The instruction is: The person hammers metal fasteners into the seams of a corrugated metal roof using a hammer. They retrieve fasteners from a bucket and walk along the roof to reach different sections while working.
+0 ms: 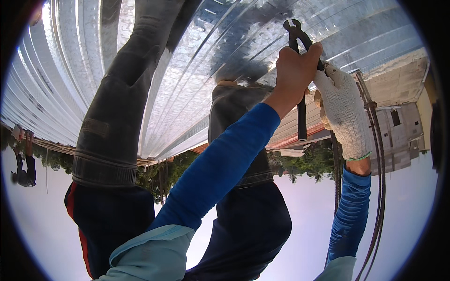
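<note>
Black end-cutting pincers [295,33] point away from me at the upper right, jaws slightly apart. My bare left hand [296,70] is closed around them below the jaws, thumb toward the right. One long handle [302,122] hangs out beneath this hand; the other runs toward my right hand [344,105]. That hand wears a white knitted glove, its fingers curled by the second handle and seemingly gripping it. The glove partly hides where they meet. Both forearms are in blue sleeves.
Ribbed shiny metal decking [187,98] spreads under my dark boots [112,103]. Steel rebar rods [376,140], tied together near one end, stand beside my right arm. Trees [304,164] and a grey building [398,131] lie past the decking's edge. Another person [26,164] is at the far left.
</note>
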Available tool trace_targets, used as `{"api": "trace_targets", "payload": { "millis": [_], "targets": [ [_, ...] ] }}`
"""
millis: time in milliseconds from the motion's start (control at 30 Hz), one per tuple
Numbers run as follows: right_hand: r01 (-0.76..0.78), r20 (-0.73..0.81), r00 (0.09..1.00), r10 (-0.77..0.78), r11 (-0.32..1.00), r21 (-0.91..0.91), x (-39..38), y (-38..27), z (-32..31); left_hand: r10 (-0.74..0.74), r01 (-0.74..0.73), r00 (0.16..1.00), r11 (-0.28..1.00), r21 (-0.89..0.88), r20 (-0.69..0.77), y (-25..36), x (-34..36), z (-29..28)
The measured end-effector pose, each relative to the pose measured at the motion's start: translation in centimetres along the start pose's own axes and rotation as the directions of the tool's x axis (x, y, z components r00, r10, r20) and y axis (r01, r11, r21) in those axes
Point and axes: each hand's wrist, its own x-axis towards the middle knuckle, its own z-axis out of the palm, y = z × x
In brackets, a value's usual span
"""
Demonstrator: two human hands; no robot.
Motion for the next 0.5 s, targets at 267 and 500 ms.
{"api": "trace_targets", "payload": {
  "millis": [267, 500],
  "targets": [
    [-0.257, 0.130, 0.960, 0.247, 0.964, 0.071, 1.8, 3.4, -1.3, -0.032, 0.039, 0.994, 0.997, -0.067, 0.100, 1.2, 1.4, -2.0],
    [-0.271, 0.038, 0.955, 0.293, 0.816, 0.511, 1.3, 8.9, -1.2, 0.027, 0.002, 0.989, 0.981, -0.196, 0.145, 2.5, 1.3, -0.8]
  ]
}}
